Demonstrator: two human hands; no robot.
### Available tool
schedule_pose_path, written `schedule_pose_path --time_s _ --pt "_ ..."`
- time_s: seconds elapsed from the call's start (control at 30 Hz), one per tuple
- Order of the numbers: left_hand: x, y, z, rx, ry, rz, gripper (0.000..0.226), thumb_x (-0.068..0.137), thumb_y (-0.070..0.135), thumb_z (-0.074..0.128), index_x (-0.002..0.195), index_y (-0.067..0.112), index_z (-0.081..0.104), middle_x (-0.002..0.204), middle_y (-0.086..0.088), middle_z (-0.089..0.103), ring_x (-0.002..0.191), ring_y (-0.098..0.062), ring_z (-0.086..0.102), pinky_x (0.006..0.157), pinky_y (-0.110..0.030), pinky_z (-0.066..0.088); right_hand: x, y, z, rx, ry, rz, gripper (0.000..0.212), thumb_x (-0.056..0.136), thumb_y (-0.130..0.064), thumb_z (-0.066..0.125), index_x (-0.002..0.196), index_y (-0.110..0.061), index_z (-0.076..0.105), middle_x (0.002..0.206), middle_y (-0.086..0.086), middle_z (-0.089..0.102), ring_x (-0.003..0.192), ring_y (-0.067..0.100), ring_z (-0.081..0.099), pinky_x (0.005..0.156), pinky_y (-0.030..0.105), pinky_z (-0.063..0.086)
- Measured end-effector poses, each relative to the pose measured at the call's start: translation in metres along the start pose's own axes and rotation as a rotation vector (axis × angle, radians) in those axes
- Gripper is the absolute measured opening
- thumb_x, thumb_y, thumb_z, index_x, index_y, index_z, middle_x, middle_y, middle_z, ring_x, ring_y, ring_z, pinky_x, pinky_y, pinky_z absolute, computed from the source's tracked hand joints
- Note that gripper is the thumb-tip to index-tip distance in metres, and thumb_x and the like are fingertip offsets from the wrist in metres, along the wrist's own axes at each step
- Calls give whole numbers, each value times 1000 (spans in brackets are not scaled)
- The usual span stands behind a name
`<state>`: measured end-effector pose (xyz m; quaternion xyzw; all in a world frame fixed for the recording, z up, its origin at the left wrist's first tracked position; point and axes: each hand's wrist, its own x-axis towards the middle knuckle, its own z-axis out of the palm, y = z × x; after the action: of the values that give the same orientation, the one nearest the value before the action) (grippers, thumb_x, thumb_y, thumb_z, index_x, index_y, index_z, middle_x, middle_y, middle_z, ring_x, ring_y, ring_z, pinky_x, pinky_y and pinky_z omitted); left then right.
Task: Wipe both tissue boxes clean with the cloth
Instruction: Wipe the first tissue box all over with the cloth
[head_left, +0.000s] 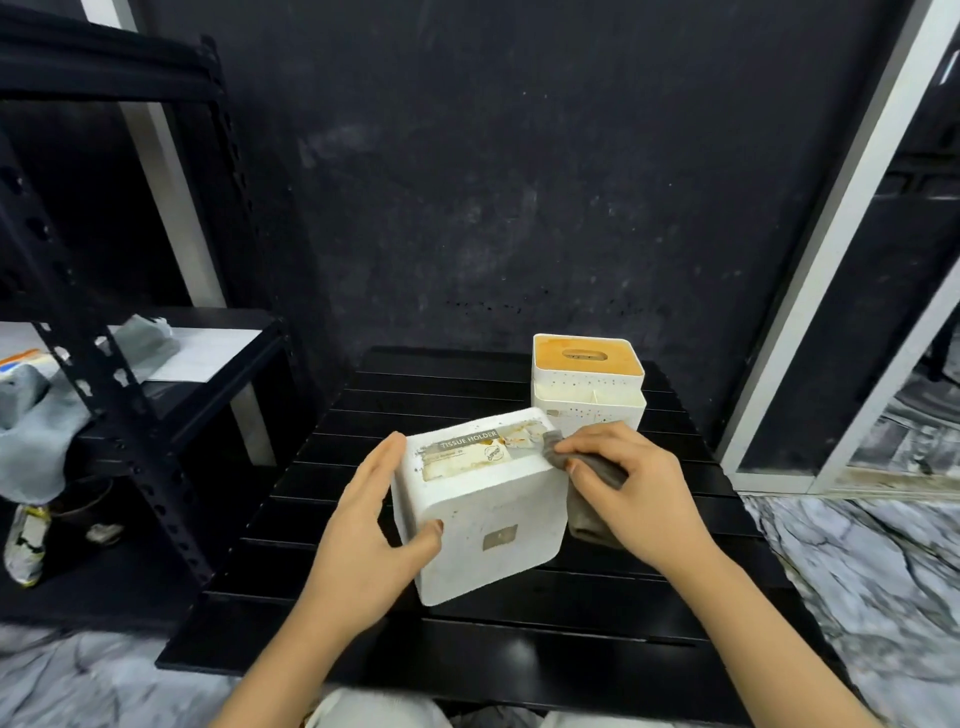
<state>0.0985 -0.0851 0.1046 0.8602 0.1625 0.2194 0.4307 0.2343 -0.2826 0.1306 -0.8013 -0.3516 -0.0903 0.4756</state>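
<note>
Near box (483, 512) is steadied by the left hand (363, 525), fingers clasped round it.
Cloth (592, 488), pinched in the right hand (631, 491), is pressed at the box's right edge.

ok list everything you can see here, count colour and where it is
white tissue box: 1, white with a worn label, tipped up at the table's middle, held in both hands
second tissue box: 1, white with an orange-brown slotted top, upright at the table's far right
cloth: 1, grey-brown, pressed on the held box's right edge
table: 1, black slatted, centre
shelf rack: 1, black metal, left
grey cloths: at least 2, pale grey, on the rack's shelf
wall: 1, dark, behind the table
floor: marbled grey-white, around the table
left hand: 1, fingers gripping the held box's left side
right hand: 1, fingers holding the cloth against the box
</note>
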Motion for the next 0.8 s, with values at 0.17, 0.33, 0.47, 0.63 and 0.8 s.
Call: schedule_pose_path --time_s 0.17,0.33,0.47,0.63,0.8 --pt "9 13 7 -57 -55 -73 87 86 34 62 151 27 4 156 19 4 143 -3 8 113 -25 15 -16 -4 3 6 -5 -30 25 80 -5 66 91 -27 72 97 -16 63 102 4 57 93 22 44" --pt "20 23 13 -154 64 -163 80 85 43 62 150 25 19 153 11 23 138 -11 27 105 -27 28 -26 -13 4 -1 -33 -69 21 77 -21 61 91 -32 71 101 -20 61 103 5 56 91 16 42" --pt "26 21 12 -207 71 -188 81 80 34 72 147 24 27 148 7 34 133 -12 36 100 -24 31 -28 -17 3 6 -95 -76 21 76 -23 59 91 -33 71 103 -21 59 105 6 55 90 13 41" --pt "32 20 5 -236 -7 -204 85 77 34 75 146 27 27 148 9 35 132 -12 38 108 -32 33 -8 -20 -3 30 -215 -36 24 81 -11 65 88 -33 72 97 -19 61 103 1 55 89 10 40" --pt "32 19 4 -240 1 -207 85 76 34 76 146 27 28 147 8 36 132 -13 38 111 -36 33 28 -19 2 -6 -182 39 21 83 -11 62 86 -30 71 96 -15 61 96 -4 54 82 4 37"
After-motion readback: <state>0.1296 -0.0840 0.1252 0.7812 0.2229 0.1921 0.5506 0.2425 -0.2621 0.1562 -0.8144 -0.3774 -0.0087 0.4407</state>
